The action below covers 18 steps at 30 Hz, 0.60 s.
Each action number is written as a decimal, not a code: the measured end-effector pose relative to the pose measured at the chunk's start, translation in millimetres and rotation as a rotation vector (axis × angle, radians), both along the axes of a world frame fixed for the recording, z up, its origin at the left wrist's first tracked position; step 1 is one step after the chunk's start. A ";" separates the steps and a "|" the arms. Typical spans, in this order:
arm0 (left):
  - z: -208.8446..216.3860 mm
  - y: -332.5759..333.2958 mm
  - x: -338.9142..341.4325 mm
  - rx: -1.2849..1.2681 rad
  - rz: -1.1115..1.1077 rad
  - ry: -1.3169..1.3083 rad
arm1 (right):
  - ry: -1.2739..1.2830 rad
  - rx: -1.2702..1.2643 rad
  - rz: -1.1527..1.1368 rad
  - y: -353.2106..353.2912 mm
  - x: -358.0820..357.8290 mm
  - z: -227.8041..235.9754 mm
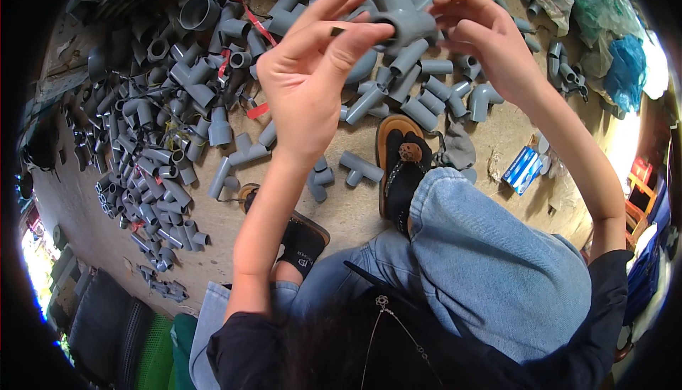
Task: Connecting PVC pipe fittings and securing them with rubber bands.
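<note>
Both hands are raised over the pile, with a grey plastic pipe tee [405, 20] between them, slightly blurred. My left hand [302, 74] grips its left end, thumb pressed against the opening and fingers reaching up behind. A small dark edge [336, 31] shows beside that thumb; what it belongs to is unclear. Around the tee's right end, the fingers of my right hand [490, 45] are curled and closed, their tips partly hidden behind it. Below the hands lie loose grey elbows [484, 100] and another tee [360, 168] on the floor.
A large heap of grey pipe fittings [177, 99] spreads to the left, with red strips [252, 17] among them. At the right are plastic bags [604, 20], a blue-and-white box [524, 170] and a grey cloth [457, 147]. My sandalled feet [401, 170] rest near the fittings.
</note>
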<state>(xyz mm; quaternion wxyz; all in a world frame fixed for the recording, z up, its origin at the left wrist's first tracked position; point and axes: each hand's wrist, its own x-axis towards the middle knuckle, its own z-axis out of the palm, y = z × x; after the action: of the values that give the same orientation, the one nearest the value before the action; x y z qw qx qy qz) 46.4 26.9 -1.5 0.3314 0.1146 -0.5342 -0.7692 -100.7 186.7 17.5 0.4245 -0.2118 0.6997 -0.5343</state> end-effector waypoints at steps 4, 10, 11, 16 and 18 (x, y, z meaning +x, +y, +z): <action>13.4 -11.5 2.0 -0.248 -0.158 -0.125 | 0.588 -0.298 0.102 -27.2 22.8 19.7; 31.3 -14.3 -7.9 -0.228 -0.126 -0.108 | 0.345 -0.306 0.426 -33.8 18.4 31.5; 30.7 -12.2 -14.9 -0.089 -0.089 0.012 | 0.135 -0.356 0.423 -30.2 17.6 27.2; 19.7 -29.0 -1.3 0.111 -0.293 -0.126 | 0.532 -0.492 0.149 -23.5 -0.5 29.0; -11.7 -28.0 19.1 -0.281 -0.360 -0.544 | 0.579 -0.591 -0.069 -28.5 3.6 25.0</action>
<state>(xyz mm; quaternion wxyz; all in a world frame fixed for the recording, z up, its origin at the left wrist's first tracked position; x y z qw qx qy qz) 65.5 -1.1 -13.2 0.0487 0.1723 -0.7152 -0.6756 -97.2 158.1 42.5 0.1132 -0.4425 0.6134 -0.6443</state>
